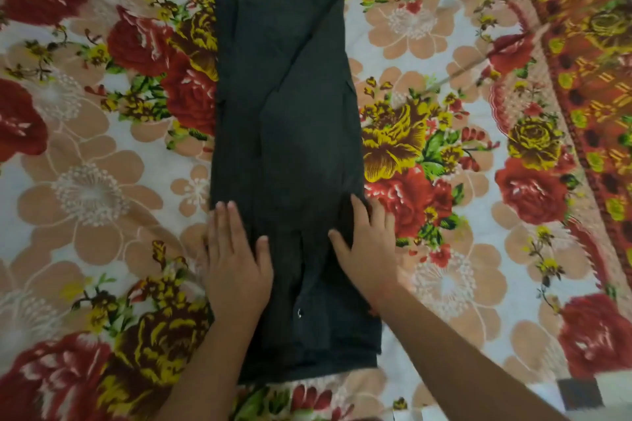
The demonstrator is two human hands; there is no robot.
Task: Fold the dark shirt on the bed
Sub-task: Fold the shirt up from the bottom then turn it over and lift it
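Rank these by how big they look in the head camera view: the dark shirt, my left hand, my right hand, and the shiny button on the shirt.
1. dark shirt
2. left hand and right hand: they look about alike, so I won't rank one above the other
3. shiny button, by far the smallest

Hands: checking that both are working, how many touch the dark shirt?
2. The left hand lies flat on the left edge of the dark shirt, in its near half; the right hand lies flat on the right edge, opposite.
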